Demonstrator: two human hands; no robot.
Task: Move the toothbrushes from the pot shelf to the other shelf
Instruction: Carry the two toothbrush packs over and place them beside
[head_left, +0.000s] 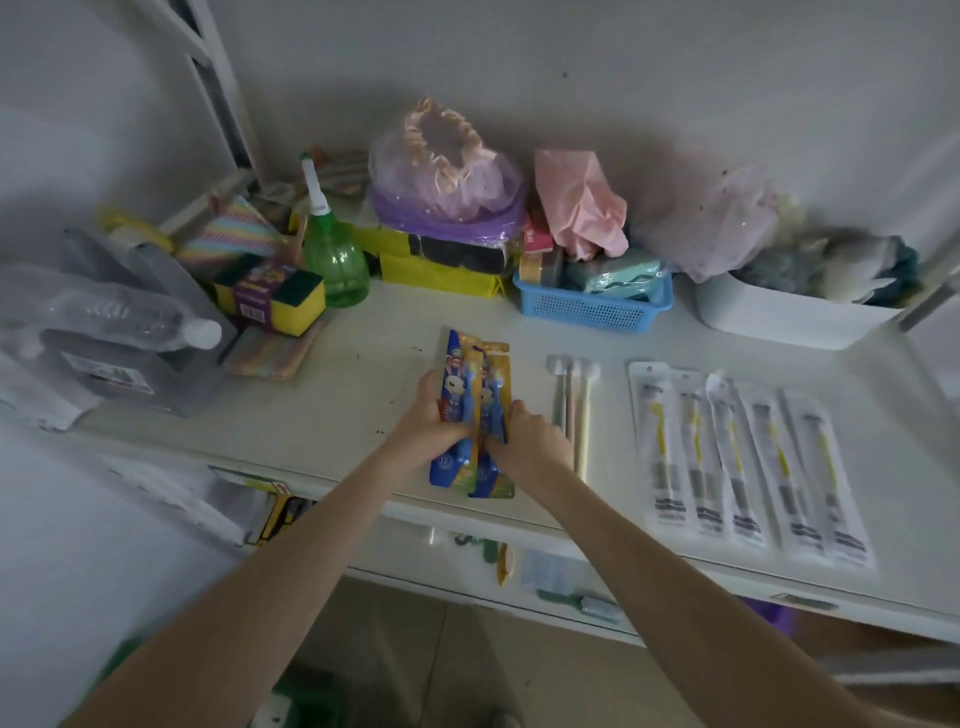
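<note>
Blue and orange children's toothbrush packs (474, 374) with a rabbit picture lie flat on the white shelf (337, 395), near its front edge. My left hand (434, 415) grips their left side and my right hand (524, 434) grips their right side. To the right lie three loose toothbrushes (574, 410) with white heads, side by side. Further right, several clear-wrapped toothbrushes with yellow handles (743, 457) are laid in a row.
Along the back stand a green spray bottle (332, 249), yellow sponges (275, 299), a blue basket (592, 306), a white tub (789, 319) and bagged items. A lying water bottle (124, 317) is at left. A lower shelf (519, 566) holds small items.
</note>
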